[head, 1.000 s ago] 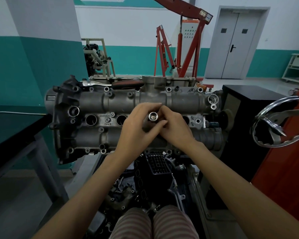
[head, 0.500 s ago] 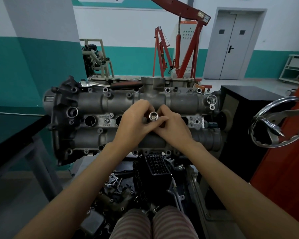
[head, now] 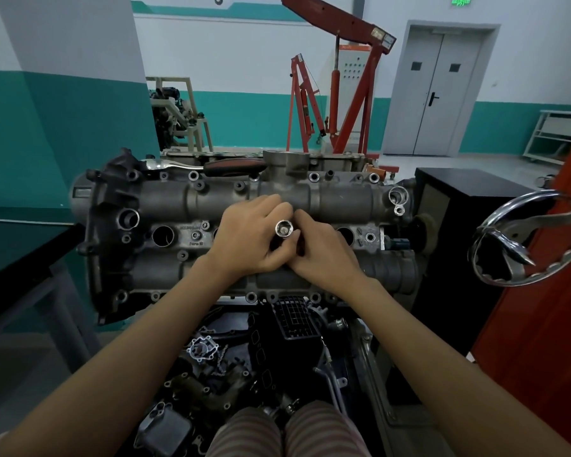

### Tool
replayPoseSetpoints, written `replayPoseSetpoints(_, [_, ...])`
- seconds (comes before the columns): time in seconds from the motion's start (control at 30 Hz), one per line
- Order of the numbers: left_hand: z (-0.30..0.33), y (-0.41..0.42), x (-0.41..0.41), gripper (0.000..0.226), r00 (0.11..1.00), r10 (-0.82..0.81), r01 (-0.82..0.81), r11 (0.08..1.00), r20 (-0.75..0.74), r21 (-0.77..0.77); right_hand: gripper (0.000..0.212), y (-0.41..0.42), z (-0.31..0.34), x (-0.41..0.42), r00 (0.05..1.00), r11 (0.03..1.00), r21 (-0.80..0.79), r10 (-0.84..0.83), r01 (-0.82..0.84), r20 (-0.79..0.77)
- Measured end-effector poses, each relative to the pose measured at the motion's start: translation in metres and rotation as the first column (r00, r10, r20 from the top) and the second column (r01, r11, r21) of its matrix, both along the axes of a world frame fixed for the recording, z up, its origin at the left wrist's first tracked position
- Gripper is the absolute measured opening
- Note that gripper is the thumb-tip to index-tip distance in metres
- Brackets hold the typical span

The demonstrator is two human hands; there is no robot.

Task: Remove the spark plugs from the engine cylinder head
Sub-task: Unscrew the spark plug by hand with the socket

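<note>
A grey engine cylinder head lies across the middle of the view on a stand. Over its centre a shiny spark plug socket stands upright in a plug well, its open end facing me. My left hand wraps its fingers around the socket from the left. My right hand pinches it from the right, and the two hands touch. An open plug well shows on the left and another on the right. No spark plug is visible.
A ratchet with a dark handle lies on the head's far edge. A chrome handwheel juts in at right before a black cabinet. Loose engine parts lie below. A red engine crane stands behind.
Both hands have kept their grip on the socket, with the fingers shifting slightly around it. The camera has tilted a little; the engine has not moved.
</note>
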State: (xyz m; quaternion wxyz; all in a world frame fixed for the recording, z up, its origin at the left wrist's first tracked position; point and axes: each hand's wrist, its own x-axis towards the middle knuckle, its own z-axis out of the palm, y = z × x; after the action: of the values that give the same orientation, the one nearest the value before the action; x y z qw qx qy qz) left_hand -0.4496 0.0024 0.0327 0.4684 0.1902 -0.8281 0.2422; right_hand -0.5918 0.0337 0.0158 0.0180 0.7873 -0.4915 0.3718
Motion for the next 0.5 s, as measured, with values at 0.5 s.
replayPoseSetpoints(0.5, [-0.009, -0.005, 0.000, 0.050, 0.986, -0.067, 0.079, 0.994, -0.154, 0.078, 0.028, -0.003, -0.008, 0.010, 0.979, 0.979, -0.086, -0.190, 0.184, -0.069])
